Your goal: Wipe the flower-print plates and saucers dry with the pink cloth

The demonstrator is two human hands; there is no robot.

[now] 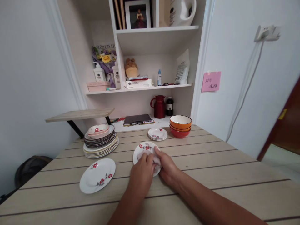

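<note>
A small white plate with red flowers (145, 148) lies on the slatted wooden table (211, 162) in front of me. My left hand (141, 175) rests on its near side, fingers curled onto what looks like a white cloth (156, 162) pressed to the plate. My right hand (167, 168) grips the plate's right edge, thumb on the rim. Both hands hide the near half of the plate. A second flowered plate (97, 175) lies flat to the left, apart from both hands.
A tall stack of plates (100, 144) stands at the left rear, with a small stack of saucers (157, 133) and stacked orange and red bowls (180, 126) behind. Shelves hold a red jug (159, 107), a dark bottle (169, 106) and a tablet with glasses (137, 119).
</note>
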